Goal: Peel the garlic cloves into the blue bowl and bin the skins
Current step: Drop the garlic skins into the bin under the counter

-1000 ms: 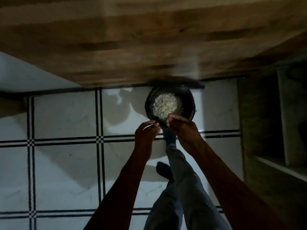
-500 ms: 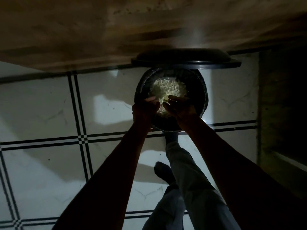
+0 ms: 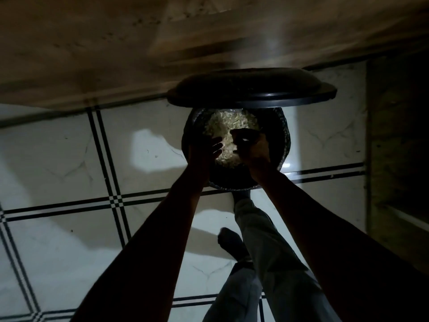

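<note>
A dark round bin (image 3: pixel 285 138) stands on the tiled floor with its lid (image 3: pixel 251 95) raised behind it. Pale garlic skins (image 3: pixel 228 123) lie heaped inside. Both my hands hang over the bin's mouth. My left hand (image 3: pixel 207 151) shows straight, spread fingers over the near left rim with nothing in them. My right hand (image 3: pixel 251 146) is a dark silhouette with fingers bent toward the left. A small pale glint shows at its fingertips, and I cannot tell whether it holds anything. No blue bowl or garlic cloves are in view.
A wooden cabinet front (image 3: pixel 116 54) runs behind the bin. A dark shelf unit (image 3: pixel 399 147) stands at the right. My trouser leg (image 3: pixel 262 252) and foot (image 3: pixel 231 240) are on the white tiled floor (image 3: pixel 58 159) just before the bin.
The view has closed in on the bin. Both hands moved from its near rim to over its mouth, and my left hand's fingers have spread out from a pinch.
</note>
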`<action>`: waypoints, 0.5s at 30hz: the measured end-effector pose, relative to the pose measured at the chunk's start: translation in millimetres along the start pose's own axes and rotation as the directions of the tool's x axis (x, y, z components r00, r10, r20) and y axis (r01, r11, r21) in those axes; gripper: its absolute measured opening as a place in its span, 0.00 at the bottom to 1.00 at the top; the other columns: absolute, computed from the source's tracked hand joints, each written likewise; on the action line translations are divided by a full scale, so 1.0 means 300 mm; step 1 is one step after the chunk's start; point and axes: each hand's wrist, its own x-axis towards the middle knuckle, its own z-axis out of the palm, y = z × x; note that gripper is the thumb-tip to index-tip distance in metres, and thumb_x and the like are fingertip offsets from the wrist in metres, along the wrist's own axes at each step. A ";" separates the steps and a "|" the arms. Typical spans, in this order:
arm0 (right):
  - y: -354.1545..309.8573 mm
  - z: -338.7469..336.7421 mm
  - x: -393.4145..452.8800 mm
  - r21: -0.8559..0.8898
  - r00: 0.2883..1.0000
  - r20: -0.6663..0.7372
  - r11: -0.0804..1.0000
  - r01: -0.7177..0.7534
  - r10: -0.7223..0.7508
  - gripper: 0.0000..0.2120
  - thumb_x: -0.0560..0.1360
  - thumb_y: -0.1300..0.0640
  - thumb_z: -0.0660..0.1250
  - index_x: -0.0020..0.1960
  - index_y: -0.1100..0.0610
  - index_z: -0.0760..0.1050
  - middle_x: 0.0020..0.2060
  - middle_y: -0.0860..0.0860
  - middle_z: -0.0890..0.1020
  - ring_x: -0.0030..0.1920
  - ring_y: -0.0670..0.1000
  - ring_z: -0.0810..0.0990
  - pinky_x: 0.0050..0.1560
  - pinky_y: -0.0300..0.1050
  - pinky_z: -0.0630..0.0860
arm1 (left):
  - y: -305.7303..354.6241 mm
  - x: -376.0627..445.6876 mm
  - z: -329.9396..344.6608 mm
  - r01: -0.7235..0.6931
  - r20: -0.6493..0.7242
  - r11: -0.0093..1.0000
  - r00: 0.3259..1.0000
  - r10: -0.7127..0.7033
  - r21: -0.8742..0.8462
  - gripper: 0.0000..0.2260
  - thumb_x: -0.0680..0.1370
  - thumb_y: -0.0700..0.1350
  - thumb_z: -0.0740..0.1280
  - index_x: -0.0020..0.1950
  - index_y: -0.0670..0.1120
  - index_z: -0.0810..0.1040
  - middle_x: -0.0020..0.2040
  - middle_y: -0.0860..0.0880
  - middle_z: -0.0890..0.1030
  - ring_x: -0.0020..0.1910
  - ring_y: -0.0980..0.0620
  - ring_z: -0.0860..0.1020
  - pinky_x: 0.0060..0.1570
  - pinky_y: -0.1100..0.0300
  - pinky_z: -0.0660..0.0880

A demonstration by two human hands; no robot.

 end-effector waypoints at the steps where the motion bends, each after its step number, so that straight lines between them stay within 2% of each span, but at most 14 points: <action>1: -0.002 0.012 -0.011 -0.013 0.998 -0.007 0.998 0.055 -0.055 0.11 0.82 0.67 0.66 0.62 0.63 0.83 0.54 0.55 0.86 0.48 0.51 0.86 0.55 0.57 0.84 | 0.006 -0.017 0.004 0.029 0.001 0.999 1.000 -0.029 0.040 0.22 0.89 0.45 0.48 0.80 0.36 0.62 0.76 0.33 0.69 0.75 0.35 0.70 0.67 0.50 0.72; 2: -0.007 0.025 -0.024 -0.021 0.995 0.007 0.995 0.097 -0.097 0.10 0.82 0.67 0.67 0.60 0.62 0.84 0.54 0.55 0.87 0.52 0.51 0.86 0.58 0.56 0.83 | 0.008 -0.019 0.014 0.052 -0.020 0.998 0.998 -0.052 0.033 0.21 0.89 0.46 0.49 0.79 0.36 0.64 0.75 0.35 0.72 0.75 0.35 0.70 0.67 0.50 0.71; 3: -0.012 0.035 -0.040 -0.009 0.991 0.060 0.993 0.117 -0.117 0.11 0.83 0.67 0.66 0.60 0.60 0.83 0.53 0.52 0.87 0.52 0.45 0.86 0.55 0.50 0.84 | 0.025 -0.029 0.031 0.080 -0.021 0.996 0.997 -0.079 0.035 0.21 0.89 0.48 0.51 0.77 0.38 0.68 0.70 0.38 0.76 0.71 0.38 0.74 0.66 0.51 0.73; 5: -0.023 0.025 -0.073 -0.042 0.970 0.226 0.994 0.106 -0.093 0.14 0.83 0.70 0.64 0.66 0.59 0.78 0.49 0.47 0.84 0.45 0.35 0.84 0.45 0.37 0.80 | 0.055 -0.031 0.066 0.122 -0.027 0.992 0.992 -0.123 -0.016 0.19 0.89 0.50 0.52 0.72 0.42 0.73 0.60 0.44 0.80 0.60 0.44 0.80 0.57 0.57 0.79; 6: -0.019 0.025 -0.078 -0.074 0.951 0.307 0.995 0.060 -0.035 0.16 0.83 0.70 0.63 0.70 0.63 0.75 0.51 0.50 0.83 0.45 0.35 0.84 0.45 0.36 0.78 | 0.064 -0.034 0.080 0.112 -0.032 0.993 0.993 -0.113 -0.023 0.19 0.88 0.50 0.53 0.75 0.43 0.72 0.63 0.43 0.80 0.62 0.44 0.80 0.58 0.57 0.79; 7: -0.017 0.022 -0.077 -0.115 0.947 0.318 0.993 -0.001 0.037 0.18 0.85 0.67 0.62 0.74 0.66 0.71 0.57 0.55 0.82 0.52 0.39 0.85 0.48 0.36 0.77 | 0.071 -0.049 0.084 0.099 -0.045 0.994 0.994 -0.101 -0.041 0.20 0.88 0.50 0.53 0.78 0.43 0.69 0.70 0.42 0.77 0.69 0.42 0.76 0.65 0.54 0.76; 8: -0.033 0.011 -0.072 -0.159 0.959 0.264 0.985 -0.060 0.101 0.20 0.87 0.60 0.61 0.76 0.65 0.68 0.65 0.60 0.80 0.63 0.47 0.82 0.54 0.37 0.75 | 0.069 -0.055 0.079 0.075 -0.029 0.996 0.997 -0.077 -0.056 0.21 0.88 0.51 0.53 0.79 0.44 0.67 0.76 0.41 0.73 0.75 0.41 0.71 0.72 0.49 0.70; 9: -0.044 0.005 -0.064 -0.163 0.982 0.157 0.984 -0.077 0.103 0.22 0.88 0.53 0.59 0.79 0.62 0.67 0.72 0.60 0.75 0.71 0.53 0.77 0.62 0.41 0.73 | 0.061 -0.056 0.069 0.046 0.008 0.995 0.999 -0.045 -0.084 0.21 0.88 0.51 0.52 0.79 0.45 0.68 0.77 0.40 0.71 0.77 0.41 0.69 0.74 0.47 0.67; 10: -0.067 -0.001 -0.075 -0.131 0.997 0.068 0.991 -0.036 0.045 0.24 0.88 0.49 0.59 0.81 0.57 0.66 0.77 0.57 0.72 0.75 0.55 0.72 0.70 0.43 0.70 | 0.051 -0.051 0.056 0.033 0.015 0.992 0.999 -0.031 -0.124 0.21 0.88 0.52 0.52 0.78 0.45 0.69 0.77 0.40 0.71 0.77 0.41 0.69 0.74 0.47 0.66; 11: -0.078 -0.003 -0.078 -0.054 0.999 0.038 0.998 0.036 -0.034 0.24 0.87 0.49 0.59 0.82 0.54 0.65 0.77 0.53 0.71 0.76 0.52 0.72 0.74 0.43 0.69 | 0.053 -0.046 0.050 0.038 -0.003 0.992 0.999 -0.039 -0.122 0.22 0.88 0.53 0.52 0.78 0.45 0.70 0.77 0.41 0.71 0.76 0.41 0.70 0.73 0.47 0.67; 12: -0.087 -0.001 -0.092 -0.023 0.994 0.068 0.996 0.084 -0.082 0.23 0.87 0.51 0.60 0.82 0.53 0.65 0.76 0.50 0.73 0.73 0.47 0.74 0.71 0.37 0.70 | 0.056 -0.050 0.060 0.050 -0.013 0.995 0.999 -0.051 -0.084 0.23 0.88 0.54 0.53 0.79 0.44 0.69 0.77 0.41 0.71 0.74 0.41 0.72 0.71 0.47 0.70; 13: -0.082 0.007 -0.100 -0.056 0.980 0.176 0.993 0.100 -0.089 0.23 0.87 0.55 0.60 0.81 0.56 0.65 0.73 0.50 0.74 0.71 0.46 0.75 0.67 0.31 0.70 | 0.061 -0.055 0.068 0.076 0.009 0.996 0.997 -0.076 -0.050 0.24 0.87 0.54 0.55 0.80 0.43 0.67 0.78 0.40 0.70 0.70 0.42 0.75 0.66 0.49 0.74; 14: -0.082 0.009 -0.116 -0.104 0.949 0.309 0.989 0.106 -0.069 0.23 0.87 0.58 0.60 0.81 0.60 0.64 0.74 0.55 0.73 0.72 0.50 0.75 0.66 0.31 0.69 | 0.066 -0.070 0.083 0.068 0.033 0.997 0.997 -0.067 -0.035 0.25 0.87 0.53 0.57 0.81 0.42 0.65 0.78 0.39 0.71 0.64 0.44 0.77 0.59 0.52 0.77; 15: -0.054 0.017 -0.102 -0.120 0.932 0.357 0.986 0.116 -0.066 0.24 0.87 0.58 0.61 0.81 0.61 0.63 0.76 0.58 0.71 0.76 0.56 0.72 0.72 0.38 0.69 | 0.070 -0.087 0.097 0.026 0.036 0.998 0.999 -0.024 -0.054 0.26 0.85 0.52 0.61 0.81 0.41 0.65 0.76 0.39 0.72 0.60 0.46 0.78 0.55 0.54 0.78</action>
